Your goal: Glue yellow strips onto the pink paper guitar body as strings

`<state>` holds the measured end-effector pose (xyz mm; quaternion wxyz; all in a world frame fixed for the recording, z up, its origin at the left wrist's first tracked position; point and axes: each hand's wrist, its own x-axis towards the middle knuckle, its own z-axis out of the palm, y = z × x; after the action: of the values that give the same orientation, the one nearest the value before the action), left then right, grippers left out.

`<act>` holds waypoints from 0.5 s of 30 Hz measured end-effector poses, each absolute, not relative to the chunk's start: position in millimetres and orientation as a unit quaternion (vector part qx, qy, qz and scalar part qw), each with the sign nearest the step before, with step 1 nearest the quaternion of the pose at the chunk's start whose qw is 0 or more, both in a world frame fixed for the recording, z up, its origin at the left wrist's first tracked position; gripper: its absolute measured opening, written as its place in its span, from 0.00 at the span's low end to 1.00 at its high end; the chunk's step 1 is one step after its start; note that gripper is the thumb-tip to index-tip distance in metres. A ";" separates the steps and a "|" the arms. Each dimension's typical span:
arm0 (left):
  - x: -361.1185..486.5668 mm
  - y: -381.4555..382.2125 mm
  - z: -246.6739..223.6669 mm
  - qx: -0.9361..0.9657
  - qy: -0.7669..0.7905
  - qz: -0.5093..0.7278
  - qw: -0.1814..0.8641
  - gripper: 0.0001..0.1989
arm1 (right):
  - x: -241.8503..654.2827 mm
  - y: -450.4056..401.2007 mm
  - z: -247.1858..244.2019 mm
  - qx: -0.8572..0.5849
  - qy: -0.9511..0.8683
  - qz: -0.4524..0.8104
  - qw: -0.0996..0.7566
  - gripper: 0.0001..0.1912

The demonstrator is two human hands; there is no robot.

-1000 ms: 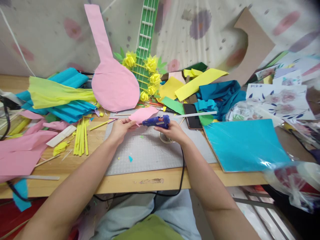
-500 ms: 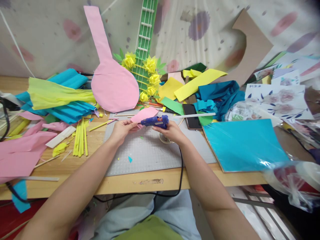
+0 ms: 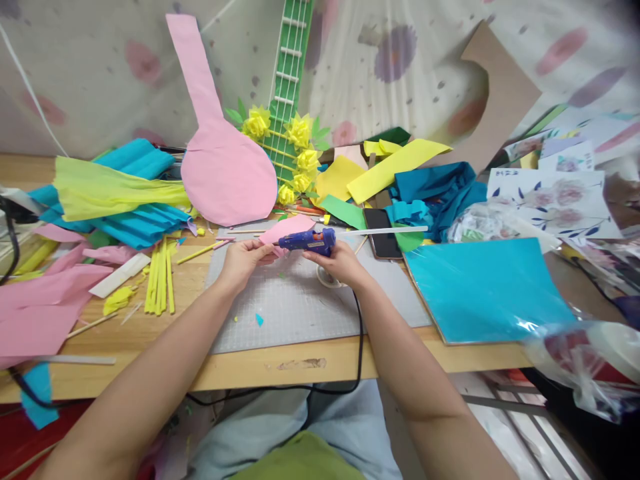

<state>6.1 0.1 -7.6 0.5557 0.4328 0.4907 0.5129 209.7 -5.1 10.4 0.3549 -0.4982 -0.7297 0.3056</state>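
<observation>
My right hand (image 3: pixel 345 264) is wrapped round a blue hot glue gun (image 3: pixel 307 243), a long white glue stick (image 3: pixel 385 231) jutting from its back end. The nozzle points left, right at the fingertips of my left hand (image 3: pixel 242 264). Those fingers are pinched on a piece of pink paper (image 3: pixel 289 229), which shows behind and just below the nozzle. Both hands are over a grey cutting mat (image 3: pixel 295 313) with small paper scraps on it. A roll of tape (image 3: pixel 327 277) is partly hidden under my right hand.
A pink paper lute shape (image 3: pixel 227 173) and a green stringed one (image 3: pixel 286 100) with yellow flowers lean at the back. Yellow paper strips (image 3: pixel 159 277) lie left; a phone (image 3: pixel 383 233) and blue sheets (image 3: pixel 490 287) lie right. The gun's black cord (image 3: pixel 361 347) hangs over the table edge.
Hardly anything differs. The whole view has shifted very slightly, and both hands keep the same hold with the glue gun's nozzle at the left fingertips.
</observation>
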 end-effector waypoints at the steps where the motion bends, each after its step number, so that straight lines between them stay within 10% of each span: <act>1: 6.2 0.1 -7.5 0.433 0.491 0.513 0.555 0.16 | 209.8 -4.7 10.0 -0.497 -0.730 0.307 0.355 0.20; 15: 9.2 -1.3 -9.2 0.471 0.503 0.490 0.534 0.14 | 200.6 -1.9 5.0 -0.499 -0.695 0.322 0.405 0.19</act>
<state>9.2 -1.3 -9.2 0.5342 0.4709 0.5030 0.4897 200.6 -1.9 5.0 0.4050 -0.4985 -0.6953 0.3225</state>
